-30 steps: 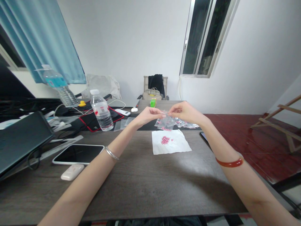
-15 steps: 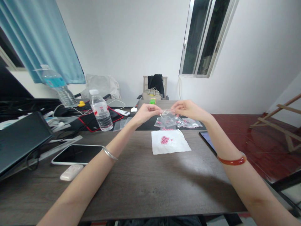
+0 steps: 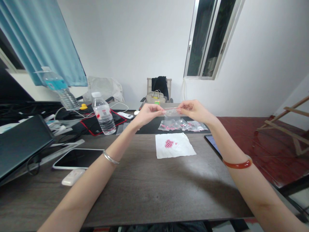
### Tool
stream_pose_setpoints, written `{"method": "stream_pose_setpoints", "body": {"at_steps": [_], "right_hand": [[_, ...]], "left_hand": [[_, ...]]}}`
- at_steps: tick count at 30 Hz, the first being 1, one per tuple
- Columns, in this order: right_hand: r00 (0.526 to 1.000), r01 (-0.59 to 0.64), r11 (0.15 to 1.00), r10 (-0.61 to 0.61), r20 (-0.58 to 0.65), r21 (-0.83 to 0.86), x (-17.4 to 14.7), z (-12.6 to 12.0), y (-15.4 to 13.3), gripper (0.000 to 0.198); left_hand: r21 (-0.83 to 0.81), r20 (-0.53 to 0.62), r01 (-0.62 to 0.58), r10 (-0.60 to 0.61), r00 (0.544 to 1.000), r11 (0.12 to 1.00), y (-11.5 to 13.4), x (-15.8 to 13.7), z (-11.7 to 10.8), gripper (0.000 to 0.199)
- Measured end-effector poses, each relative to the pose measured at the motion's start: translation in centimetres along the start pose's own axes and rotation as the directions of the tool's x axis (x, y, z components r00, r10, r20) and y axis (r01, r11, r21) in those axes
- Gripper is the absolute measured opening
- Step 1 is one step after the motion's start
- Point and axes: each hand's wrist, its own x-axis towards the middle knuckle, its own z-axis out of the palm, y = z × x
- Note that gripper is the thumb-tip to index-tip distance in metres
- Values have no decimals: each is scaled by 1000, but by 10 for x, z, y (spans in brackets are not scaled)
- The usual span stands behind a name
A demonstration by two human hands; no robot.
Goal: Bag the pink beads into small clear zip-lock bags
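A small clear plastic zip bag (image 3: pixel 172 112) is stretched between my two hands, above the far side of the desk. My left hand (image 3: pixel 150 113) pinches its upper left corner, and my right hand (image 3: pixel 191 109) pinches the upper right one. Pink beads show low down behind or inside the bag; I cannot tell which. Nearer to me lies a white paper sheet (image 3: pixel 182 149) with a small heap of pink beads (image 3: pixel 169 143) and a loose one beside it. Several clear bags holding pink beads (image 3: pixel 196 126) lie just beyond the sheet.
On the left are a laptop (image 3: pixel 24 145), a phone (image 3: pixel 79 159), a white earphone case (image 3: pixel 73 177) and two water bottles, the nearer one (image 3: pixel 103 114) upright. A tablet (image 3: pixel 213 144) lies under my right forearm. A chair with a bag (image 3: pixel 155 96) stands beyond the desk.
Both hands have risen slightly with the bag, its top edge now drawn straighter between them. The beads on the paper have not moved.
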Motion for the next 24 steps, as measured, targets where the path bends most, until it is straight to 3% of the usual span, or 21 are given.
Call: {"method": "stream_pose_setpoints", "body": {"at_steps": [5,12,19,24], "right_hand": [[998,-52,998,50,31,40,-2,0,-5,26],[990,-66,989,47,136,135,-4,5,-10,32],[994,-69,952,41,99,298,-1,11,-7,31],[997,-51,949,28,78,310,-1,14,-7,31]], "left_hand": [[179,15,-68,67,998,981,8,-1,-5,21],[297,45,-107,98,994,949,21,-3,-8,24],[294,6,-139,143,990,946,31,-6,-2,26],[365,-28,-170,193,981,915,35,-8,5,24]]}}
